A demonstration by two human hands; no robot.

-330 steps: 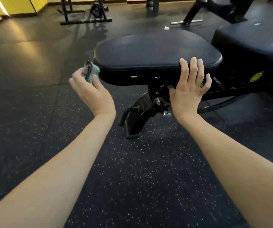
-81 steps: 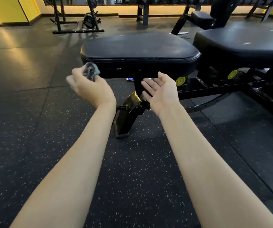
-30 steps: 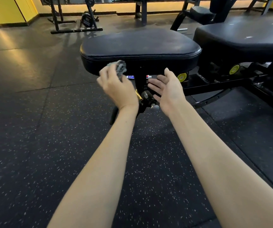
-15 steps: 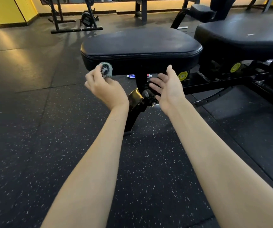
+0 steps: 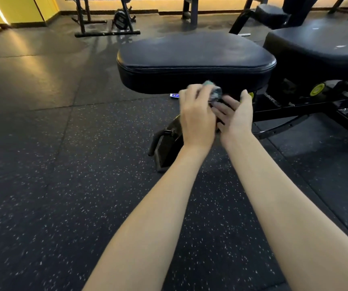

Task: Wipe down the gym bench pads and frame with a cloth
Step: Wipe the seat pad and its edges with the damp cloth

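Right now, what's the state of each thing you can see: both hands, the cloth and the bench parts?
left hand: grips the cloth, motion-blurred.
cloth: bunched up, at the seat pad's lower front edge.
right hand: open, fingers straight, close beside the left hand.
seat pad: roughly level.
back pad: lying roughly flat, pale fleck on top.
frame: standing on the floor.

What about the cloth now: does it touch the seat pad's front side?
Cannot tell. In the head view the cloth, gripped by the left hand, overlaps the front side of the seat pad, but blur hides any contact or gap.
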